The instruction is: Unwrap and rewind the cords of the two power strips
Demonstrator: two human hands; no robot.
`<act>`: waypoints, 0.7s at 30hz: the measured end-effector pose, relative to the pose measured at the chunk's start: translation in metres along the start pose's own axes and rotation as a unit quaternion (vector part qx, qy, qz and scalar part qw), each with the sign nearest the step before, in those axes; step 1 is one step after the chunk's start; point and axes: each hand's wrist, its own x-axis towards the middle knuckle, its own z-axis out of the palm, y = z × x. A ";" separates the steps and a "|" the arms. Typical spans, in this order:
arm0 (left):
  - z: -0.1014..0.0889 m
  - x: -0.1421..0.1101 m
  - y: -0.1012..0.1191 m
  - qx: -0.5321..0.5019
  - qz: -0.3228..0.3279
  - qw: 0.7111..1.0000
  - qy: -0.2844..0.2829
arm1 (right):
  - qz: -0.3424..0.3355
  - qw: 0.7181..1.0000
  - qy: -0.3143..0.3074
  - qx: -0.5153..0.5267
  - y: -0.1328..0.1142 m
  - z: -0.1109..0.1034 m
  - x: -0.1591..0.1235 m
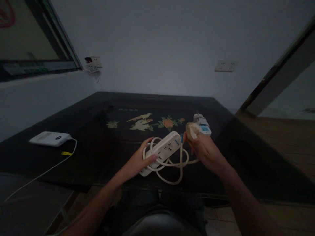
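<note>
My left hand (139,160) grips the near end of a white power strip (164,150), held above the front of a dark table (98,124). Its white cord (176,165) hangs in loose loops under and around the strip. My right hand (204,149) is closed round the cord's plug (191,130), lifted just past the strip's far end. A small white adapter with a blue face (203,126) sits on the table right behind my right hand.
A white box-shaped device (50,138) with a white cable (44,172) lies at the table's left. Painted birds and flowers (147,123) decorate the tabletop. Wall sockets (225,66) are on the far wall, more sockets (93,64) by the window. Wooden floor lies to the right.
</note>
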 end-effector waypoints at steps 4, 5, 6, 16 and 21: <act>-0.001 -0.001 0.002 -0.035 0.015 0.998 -0.055 | 0.047 0.981 -0.057 -0.182 -0.025 0.013 0.013; -0.002 -0.001 0.003 -0.042 0.017 0.997 -0.067 | 0.056 0.973 -0.066 -0.214 -0.029 0.016 0.016; -0.003 -0.002 0.003 -0.045 0.020 0.996 -0.078 | 0.053 0.967 -0.069 -0.239 -0.033 0.018 0.019; 0.002 0.001 -0.004 -0.033 0.044 0.998 -0.027 | -0.090 0.914 -0.101 -0.382 -0.053 0.040 0.025; 0.008 0.004 -0.009 -0.050 0.054 0.997 -0.033 | -0.070 0.910 -0.126 -0.390 -0.049 0.035 0.032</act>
